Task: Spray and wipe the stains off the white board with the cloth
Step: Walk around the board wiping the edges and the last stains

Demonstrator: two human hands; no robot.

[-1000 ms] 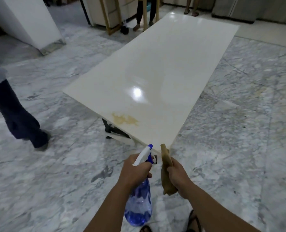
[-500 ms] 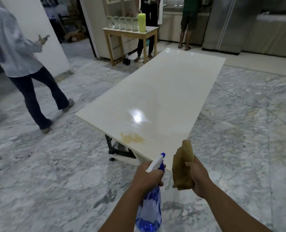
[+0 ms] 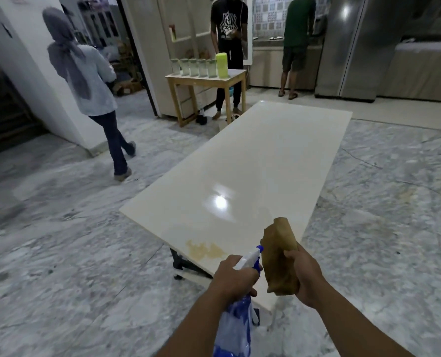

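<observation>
A long glossy white board [image 3: 253, 171] lies flat on a low dark stand and stretches away from me. A yellowish-brown stain [image 3: 206, 250] marks its near left corner. My left hand [image 3: 233, 276] grips the neck of a blue spray bottle [image 3: 236, 328], whose white and blue nozzle points toward the stain. My right hand [image 3: 307, 275] holds a folded brown cloth [image 3: 280, 256] upright over the board's near edge, just right of the nozzle.
Grey marble floor surrounds the board. A person [image 3: 93, 94] walks at the left near a white wall. A small wooden table [image 3: 206, 91] with jars stands beyond the board, two people behind it. A steel fridge [image 3: 348, 47] stands far right.
The view has tilted up, showing the room and people. Both hands have come closer to the board's near edge, and the cloth now rises over it. The person at left walked farther away.
</observation>
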